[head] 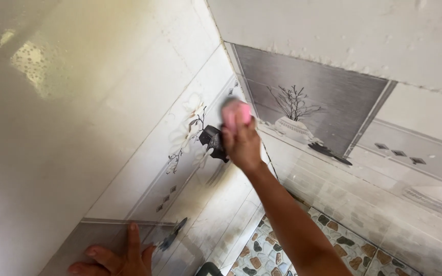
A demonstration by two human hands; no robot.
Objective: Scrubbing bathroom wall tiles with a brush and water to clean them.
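My right hand [241, 145] is stretched out to the corner where two tiled walls meet and grips a pink sponge [235, 113], pressed against the tiles. Right beside it is a wall tile with a white flower and dark vase pattern [200, 135]. My left hand [116, 258] lies flat with fingers spread on the left tiled wall [129, 168] at the bottom edge of the view, holding nothing.
The right wall carries a grey decorative tile with a bare-branch vase picture [303, 115] and white plaster above it. A pebble-patterned floor [344, 245] lies below. A small dark object [208, 269] sits at the bottom edge.
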